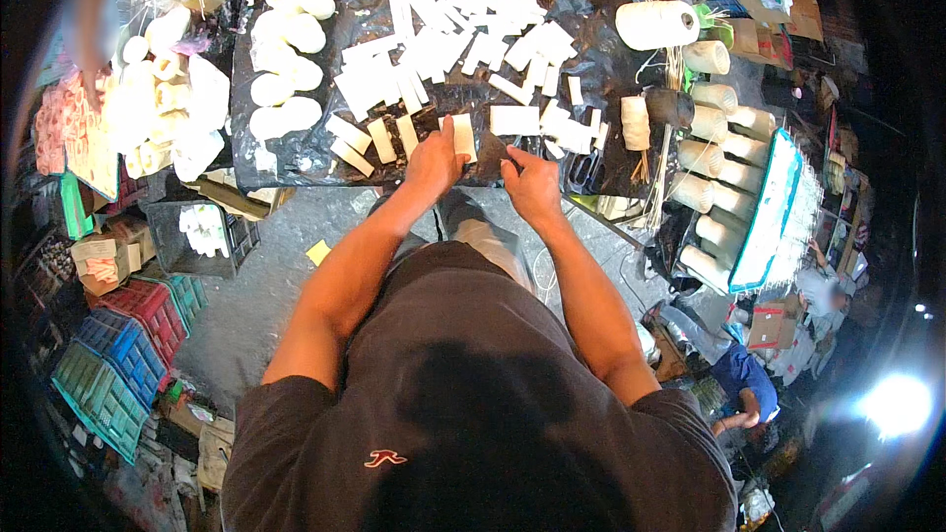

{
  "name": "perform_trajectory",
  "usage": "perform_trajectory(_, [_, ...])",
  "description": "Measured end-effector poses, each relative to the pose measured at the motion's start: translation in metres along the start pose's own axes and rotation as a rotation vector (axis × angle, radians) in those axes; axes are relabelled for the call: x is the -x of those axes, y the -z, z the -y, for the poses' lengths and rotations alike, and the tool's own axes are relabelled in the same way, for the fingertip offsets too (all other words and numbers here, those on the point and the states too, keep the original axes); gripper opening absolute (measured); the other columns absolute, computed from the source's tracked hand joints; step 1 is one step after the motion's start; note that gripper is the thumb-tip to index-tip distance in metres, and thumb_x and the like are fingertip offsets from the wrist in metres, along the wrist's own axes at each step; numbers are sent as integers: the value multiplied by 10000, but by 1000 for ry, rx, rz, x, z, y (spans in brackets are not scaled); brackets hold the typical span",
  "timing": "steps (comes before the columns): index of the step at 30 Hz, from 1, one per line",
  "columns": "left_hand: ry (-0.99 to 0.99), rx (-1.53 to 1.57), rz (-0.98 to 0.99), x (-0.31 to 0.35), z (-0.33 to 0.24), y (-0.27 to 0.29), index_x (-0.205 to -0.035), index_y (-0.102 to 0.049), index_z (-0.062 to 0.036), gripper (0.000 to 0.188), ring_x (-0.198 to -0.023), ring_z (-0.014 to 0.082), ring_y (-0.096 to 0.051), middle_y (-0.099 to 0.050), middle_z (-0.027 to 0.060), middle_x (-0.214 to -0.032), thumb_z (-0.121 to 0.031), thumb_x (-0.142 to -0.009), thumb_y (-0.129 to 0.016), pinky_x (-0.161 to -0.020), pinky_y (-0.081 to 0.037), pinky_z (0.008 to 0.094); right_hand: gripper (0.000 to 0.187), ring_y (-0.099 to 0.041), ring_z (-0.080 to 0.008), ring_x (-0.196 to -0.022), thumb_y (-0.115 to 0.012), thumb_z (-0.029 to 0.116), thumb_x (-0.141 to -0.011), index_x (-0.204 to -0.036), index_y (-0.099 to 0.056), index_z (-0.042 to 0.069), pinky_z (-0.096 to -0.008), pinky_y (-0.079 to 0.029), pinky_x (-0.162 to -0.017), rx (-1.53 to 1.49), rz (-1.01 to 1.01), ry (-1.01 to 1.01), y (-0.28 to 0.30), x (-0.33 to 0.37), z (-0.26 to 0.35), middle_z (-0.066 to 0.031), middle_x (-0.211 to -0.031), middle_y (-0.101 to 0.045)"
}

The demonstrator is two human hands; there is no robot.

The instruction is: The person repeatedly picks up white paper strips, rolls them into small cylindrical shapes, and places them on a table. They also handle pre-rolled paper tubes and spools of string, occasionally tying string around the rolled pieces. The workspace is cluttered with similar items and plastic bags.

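My left hand (434,166) presses a pale, wax-like block (458,138) against the dark covered table, thumb and forefinger at its sides. Just right of that block is a dark, flat, blade-like tool (488,160), with the closed fingers of my right hand (533,184) at its right edge. Its full shape is hard to make out against the dark covering. Several narrow pale strips (381,140) lie left of my left hand. Beyond both hands spreads a loose heap of white blocks (434,49). A wider white block (514,120) rests beyond my right hand.
White rounded pieces (286,74) line the table's left side. A large cone of string (657,25) and a wrapped bundle (636,123) stand at the right, near rows of pale cylinders (708,158). Plastic crates (118,345) are at lower left. Another person (744,379) is at lower right.
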State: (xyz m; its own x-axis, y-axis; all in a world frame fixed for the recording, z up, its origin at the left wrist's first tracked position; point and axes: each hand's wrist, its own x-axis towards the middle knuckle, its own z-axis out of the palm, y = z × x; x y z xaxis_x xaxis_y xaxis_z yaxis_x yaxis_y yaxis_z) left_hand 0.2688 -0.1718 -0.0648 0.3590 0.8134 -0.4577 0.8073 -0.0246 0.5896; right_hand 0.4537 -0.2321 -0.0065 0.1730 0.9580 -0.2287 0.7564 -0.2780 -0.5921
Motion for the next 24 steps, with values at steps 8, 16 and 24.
perform_trajectory(8, [-382, 150, -215, -9, 44, -27, -1468, -393, 85, 830, -1351, 469, -471, -385, 281, -1503, 31, -735, -779, -1103, -458, 459, 280, -694, -412, -739, -650, 211, -913, -1109, -715, 22, -523, -568, -691, 159, 26, 175, -18, -9, 40, -228, -804, -686])
perform_trajectory(16, [-412, 79, -153, -23, 58, -43, -1467, -370, 126, 866, -1382, 452, -453, -343, 294, -1543, -36, -741, -814, -1130, -444, 443, 228, -692, -449, -751, -616, 201, -921, -957, -691, -11, -545, -562, -697, 326, 120, 34, -32, -24, 65, -268, -799, -684])
perform_trajectory(24, [-377, 90, -99, -17, 55, -34, -1488, -352, 114, 878, -1403, 435, -440, -339, 271, -1549, -66, -763, -811, -1139, -442, 422, 229, -698, -457, -732, -611, 192, -891, -872, -720, -8, -543, -573, -722, 365, 182, 38, -37, -50, 64, -276, -776, -694])
